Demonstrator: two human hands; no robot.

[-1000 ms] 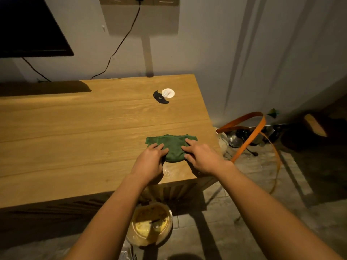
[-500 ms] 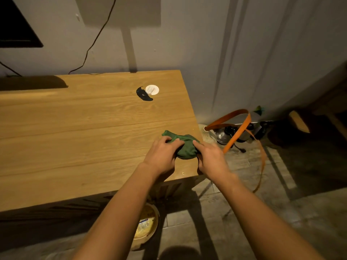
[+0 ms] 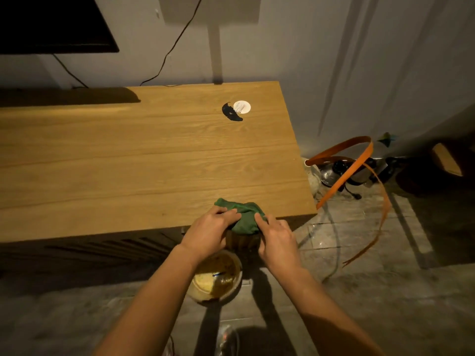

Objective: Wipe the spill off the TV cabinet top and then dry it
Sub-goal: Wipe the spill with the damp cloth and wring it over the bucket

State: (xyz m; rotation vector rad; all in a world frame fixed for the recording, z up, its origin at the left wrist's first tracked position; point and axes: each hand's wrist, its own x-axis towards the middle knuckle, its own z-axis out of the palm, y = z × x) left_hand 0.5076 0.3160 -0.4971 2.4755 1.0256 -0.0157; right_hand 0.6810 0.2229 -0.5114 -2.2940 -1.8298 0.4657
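Both hands grip the green cloth [image 3: 244, 217]: the left hand [image 3: 209, 233] and right hand [image 3: 276, 238] pinch it from either side. A second ago it lay spread flat; now it is bunched and drawn to the near edge of the cabinet top [image 3: 128, 163], partly overhanging, which suggests the spill is gathered, though in this dim light I cannot see wetness. Directly below stands a bowl [image 3: 217, 278]. Far off lie a black scrap [image 3: 231, 113] and white disc [image 3: 242, 107], well apart.
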